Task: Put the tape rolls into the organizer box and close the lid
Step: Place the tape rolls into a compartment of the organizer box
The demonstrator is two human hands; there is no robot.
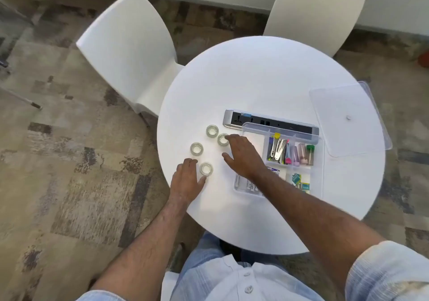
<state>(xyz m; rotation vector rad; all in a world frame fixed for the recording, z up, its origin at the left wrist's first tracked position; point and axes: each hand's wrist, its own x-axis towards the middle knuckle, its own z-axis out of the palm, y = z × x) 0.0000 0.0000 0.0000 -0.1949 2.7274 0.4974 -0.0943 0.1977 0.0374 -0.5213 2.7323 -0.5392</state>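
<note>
Several clear tape rolls lie flat on the round white table [267, 75]: one at the far left [212, 130], one [222, 139] under my right fingertips, one [196, 148] further left, and one [206, 168] near my left hand. My right hand [241, 155] is spread open, its fingertips touching the second roll. My left hand [186, 176] rests open on the table, thumb beside the nearest roll. The clear organizer box [278, 159] stands to the right with stationery in its compartments; my right forearm hides part of it. Its clear lid [348, 117] lies apart at the far right.
A grey and black power strip [269, 122] lies just behind the box. Two white chairs [130, 50] [313, 12] stand at the table's far side. The lid overhangs the table's right edge. Patterned carpet surrounds the table.
</note>
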